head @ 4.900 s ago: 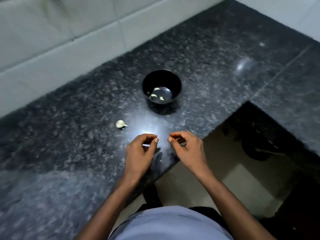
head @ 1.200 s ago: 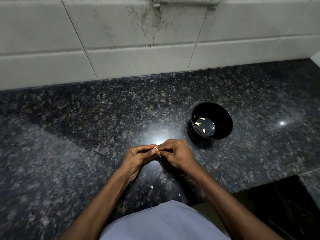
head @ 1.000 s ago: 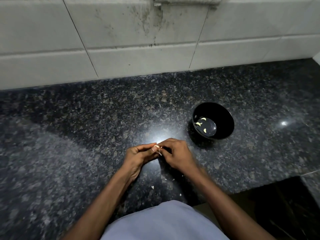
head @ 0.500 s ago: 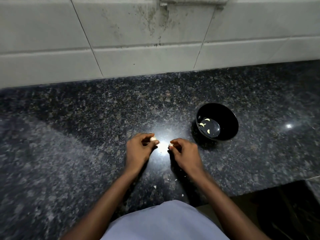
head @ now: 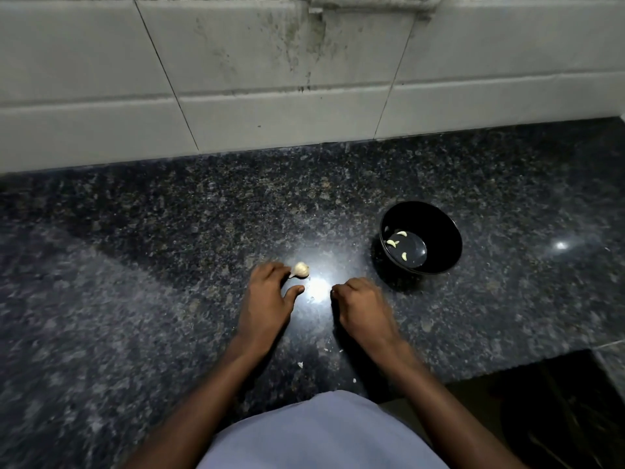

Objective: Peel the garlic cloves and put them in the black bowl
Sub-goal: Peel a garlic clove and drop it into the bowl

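The black bowl (head: 439, 228) stands on the dark granite counter (head: 169, 265), right of my hands, and holds three peeled garlic cloves (head: 392, 243). A small piece of garlic bulb (head: 300, 269), still in its pale skin, lies on the counter. My left hand (head: 267, 296) rests beside it with the fingertips touching its stem end and the thumb spread apart. My right hand (head: 362, 306) sits just left of the bowl with its fingers curled under. The small clove it pinched a moment ago is hidden under them.
A white tiled wall (head: 270, 79) runs along the back of the counter. Small bits of garlic skin (head: 299, 364) lie near the front edge by my body. The counter ends at the lower right, above a dark opening (head: 541, 401).
My hands have pulled apart. The left hand has set the garlic piece down on the counter and opened. The right hand has drawn back with its fingers curled.
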